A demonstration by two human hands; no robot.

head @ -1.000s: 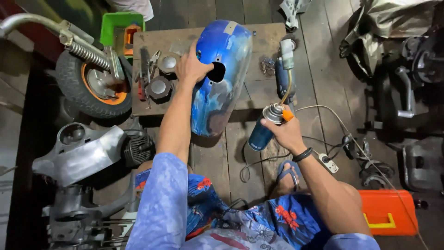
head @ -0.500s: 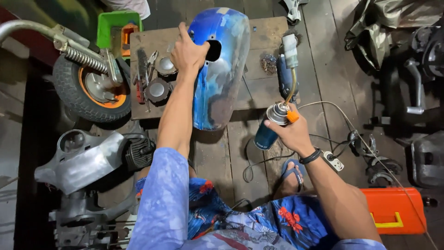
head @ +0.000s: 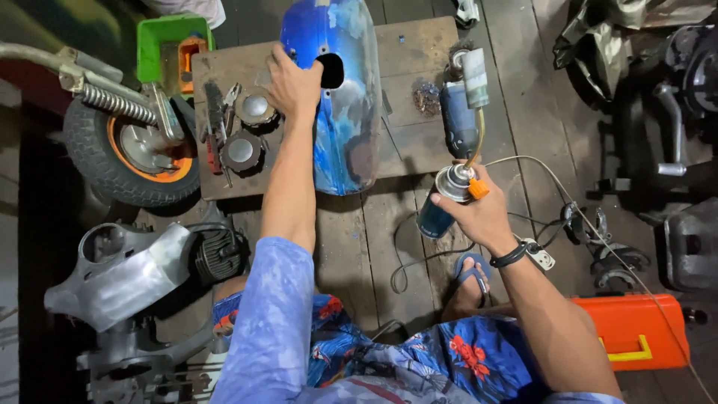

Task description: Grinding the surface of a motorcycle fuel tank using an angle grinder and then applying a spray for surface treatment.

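My left hand (head: 293,84) rests on the left side of a blue curved metal fender (head: 338,112) with worn paint and a dark hole, which lies on a low wooden board (head: 407,90). My right hand (head: 482,213) grips a blue gas canister with a torch head (head: 445,198), held off the board's right front corner. The torch's brass tube and pale nozzle (head: 474,78) point away from me over the board, beside the fender.
An angle grinder (head: 458,123) lies on the board's right. Round metal parts (head: 243,150) and hand tools sit at its left. A small orange-hubbed wheel with a spring (head: 127,146) and a green box (head: 161,41) stand left. An orange case (head: 636,329) is right. Cables cross the plank floor.
My left hand has slid further up the fender, away from me. The right hand with the torch canister stays about where it was. The view has shifted slightly.
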